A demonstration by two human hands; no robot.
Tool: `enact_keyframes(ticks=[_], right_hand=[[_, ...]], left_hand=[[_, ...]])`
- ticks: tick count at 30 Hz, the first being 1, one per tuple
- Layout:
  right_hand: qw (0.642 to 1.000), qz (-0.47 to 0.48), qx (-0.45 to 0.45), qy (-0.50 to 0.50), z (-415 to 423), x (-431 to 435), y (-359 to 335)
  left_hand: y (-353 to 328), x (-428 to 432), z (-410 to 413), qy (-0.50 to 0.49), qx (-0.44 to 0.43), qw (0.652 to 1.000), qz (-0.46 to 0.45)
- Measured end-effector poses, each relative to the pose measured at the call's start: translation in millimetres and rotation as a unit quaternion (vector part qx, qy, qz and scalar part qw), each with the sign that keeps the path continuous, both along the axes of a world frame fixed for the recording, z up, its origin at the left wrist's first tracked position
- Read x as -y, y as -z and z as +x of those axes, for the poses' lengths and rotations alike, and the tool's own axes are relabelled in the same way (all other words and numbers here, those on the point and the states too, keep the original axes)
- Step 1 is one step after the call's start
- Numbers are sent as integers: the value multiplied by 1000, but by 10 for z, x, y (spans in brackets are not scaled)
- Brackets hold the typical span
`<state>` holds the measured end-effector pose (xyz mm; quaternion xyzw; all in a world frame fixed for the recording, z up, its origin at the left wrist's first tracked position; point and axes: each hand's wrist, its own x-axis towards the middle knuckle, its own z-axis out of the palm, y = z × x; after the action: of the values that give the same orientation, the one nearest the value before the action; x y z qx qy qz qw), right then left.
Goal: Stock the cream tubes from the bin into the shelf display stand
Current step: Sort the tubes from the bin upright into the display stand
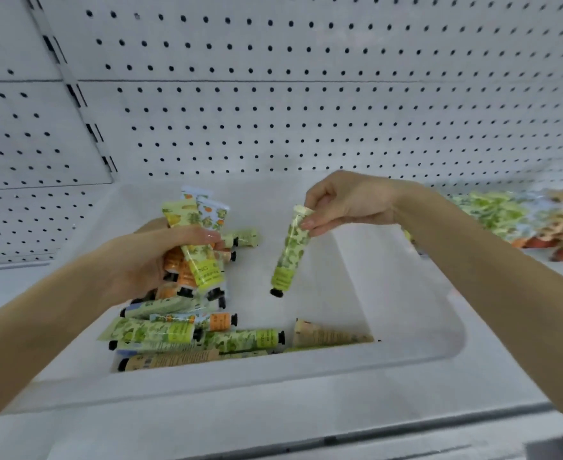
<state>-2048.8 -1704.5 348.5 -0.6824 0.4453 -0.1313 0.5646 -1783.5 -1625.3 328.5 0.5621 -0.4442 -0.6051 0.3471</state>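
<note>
While several cream tubes point(203, 260) are clutched in the left hand point(147, 260), a green tube point(290, 254) is pinched beneath the right hand point(346, 204); cap-down carriage is advised.

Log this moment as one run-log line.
left hand: holds bunch of yellow and orange printed cream tubes | right hand: pinches green leaf-print tube, black cap down, over white plastic bin

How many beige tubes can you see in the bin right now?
2. One beige tube lies along the bin's front wall at left; another lies at front right. More may be hidden under the pile.
</note>
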Motion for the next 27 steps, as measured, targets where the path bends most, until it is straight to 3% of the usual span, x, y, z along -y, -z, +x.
enact_keyframes(ticks=[4, 10, 15, 22, 27], right_hand=[[994, -78, 22, 68, -514, -184, -529], [976, -162, -13, 146, -1505, -476, -1001], [935, -248, -149, 205, -2268, -573, -953], [893, -345, -211, 197, -2908, -514, -538], [877, -361, -253, 192, -3050, -398, -205]], left_hand=[[-214, 58, -404, 32, 2, 998, -54], [-483, 169, -1412, 83, -3, 991, -102], [-581, 303, -2276, 95, -17, 990, -105], [-402, 487, -3131, 85, -26, 990, -110], [-148, 535, -3298, 74, -19, 990, -116]])
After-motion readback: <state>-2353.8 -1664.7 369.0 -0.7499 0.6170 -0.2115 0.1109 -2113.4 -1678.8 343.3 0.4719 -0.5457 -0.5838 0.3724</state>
